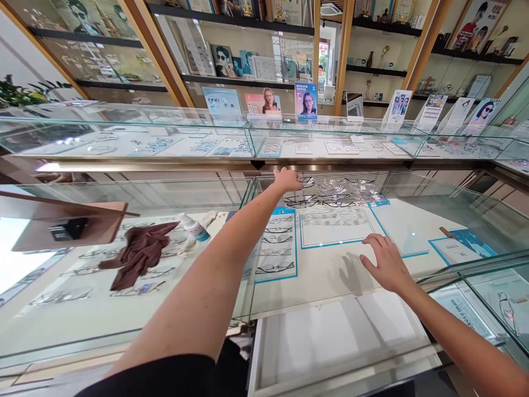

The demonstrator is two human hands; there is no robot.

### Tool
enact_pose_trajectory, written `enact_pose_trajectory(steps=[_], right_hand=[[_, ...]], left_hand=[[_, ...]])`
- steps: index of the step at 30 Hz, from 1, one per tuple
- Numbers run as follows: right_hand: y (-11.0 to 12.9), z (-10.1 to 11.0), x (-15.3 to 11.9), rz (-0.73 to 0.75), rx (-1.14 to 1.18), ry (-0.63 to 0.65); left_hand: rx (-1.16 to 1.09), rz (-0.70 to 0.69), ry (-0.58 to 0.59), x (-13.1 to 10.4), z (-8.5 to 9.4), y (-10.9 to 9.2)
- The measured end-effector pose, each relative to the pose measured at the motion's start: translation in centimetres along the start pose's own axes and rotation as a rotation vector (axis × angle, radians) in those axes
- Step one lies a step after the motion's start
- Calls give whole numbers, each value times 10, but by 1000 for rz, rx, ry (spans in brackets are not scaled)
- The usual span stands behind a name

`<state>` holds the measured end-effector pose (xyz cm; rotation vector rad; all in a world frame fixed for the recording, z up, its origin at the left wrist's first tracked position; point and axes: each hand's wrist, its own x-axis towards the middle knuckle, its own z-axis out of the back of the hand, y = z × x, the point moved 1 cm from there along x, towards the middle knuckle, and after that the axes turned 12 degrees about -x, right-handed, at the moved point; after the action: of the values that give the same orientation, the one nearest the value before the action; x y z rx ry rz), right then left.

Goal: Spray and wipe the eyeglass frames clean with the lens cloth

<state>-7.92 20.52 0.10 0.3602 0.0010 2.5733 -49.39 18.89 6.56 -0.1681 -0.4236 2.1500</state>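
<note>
My left hand (287, 180) reaches to the far edge of the glass case, beside rows of eyeglasses (334, 193). Its fingers are curled and partly turned away; what they hold, if anything, is too small to tell. Over the right part of the case, my right hand (384, 259) hovers with fingers apart and nothing in it, casting a shadow on the white surface. Between the hands lies a blue-edged white tray (301, 237). Left of it, another blue-edged tray (296, 259) carries a column of glasses (276, 239).
A brown cloth (142, 251) and a white bottle (194, 227) lie at the left. A wooden board (99, 220) juts in there. Glass edges (250, 237) divide the cases. An open white drawer (330, 342) is in front. Display cards (306, 102) stand behind.
</note>
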Motion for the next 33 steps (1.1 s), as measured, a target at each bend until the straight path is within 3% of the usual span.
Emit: enact_pose_trajectory(steps=[6, 16, 33], right_hand=[[0, 1, -4, -1, 0, -2], [-1, 0, -5, 8, 2, -23], [0, -1, -5, 19, -17, -35]], left_hand=[[64, -25, 46, 11, -15, 8], [90, -47, 107, 18, -23, 17], [70, -29, 156, 26, -15, 27]])
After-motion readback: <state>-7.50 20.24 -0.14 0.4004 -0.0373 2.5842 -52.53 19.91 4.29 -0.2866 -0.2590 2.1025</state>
